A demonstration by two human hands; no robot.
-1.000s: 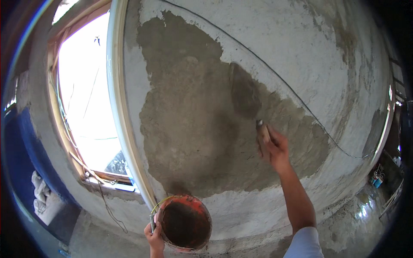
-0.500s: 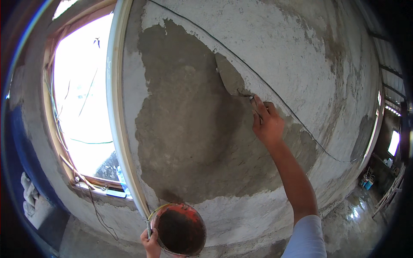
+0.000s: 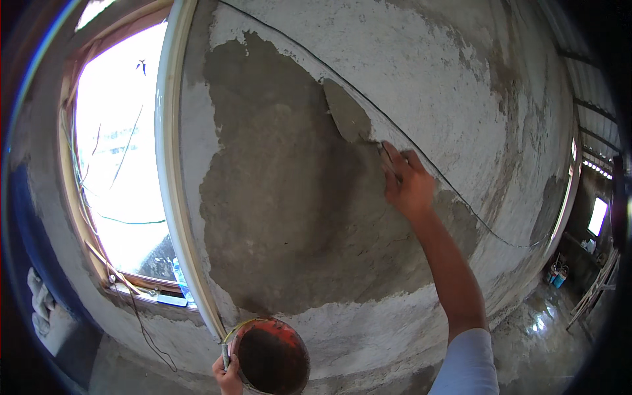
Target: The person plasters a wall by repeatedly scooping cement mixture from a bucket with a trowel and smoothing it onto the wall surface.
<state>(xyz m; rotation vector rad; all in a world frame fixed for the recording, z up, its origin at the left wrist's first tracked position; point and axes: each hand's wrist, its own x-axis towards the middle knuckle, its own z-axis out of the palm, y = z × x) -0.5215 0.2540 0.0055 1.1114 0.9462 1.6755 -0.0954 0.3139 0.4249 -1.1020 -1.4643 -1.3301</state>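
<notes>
My right hand (image 3: 409,181) is closed on the handle of a trowel, whose flat blade (image 3: 345,112) lies at the upper right edge of a patch of wet grey plaster (image 3: 270,197) on a white-grey wall (image 3: 441,72), just below a dark cable (image 3: 421,153). At the bottom, my left hand (image 3: 228,372) grips the handle of a reddish bucket (image 3: 283,334) with dark contents.
Left of the patch are a long pale vertical pipe or strip (image 3: 171,151) and a bright window (image 3: 118,164) with hanging wires and a plastic bottle (image 3: 181,276). Sacks (image 3: 39,303) lie far left. Long poles (image 3: 589,296) and small containers (image 3: 558,276) stand far right.
My right hand and trowel have moved up and left, putting the blade higher along the patch's edge. The bucket in my left hand sits lower and further left in view.
</notes>
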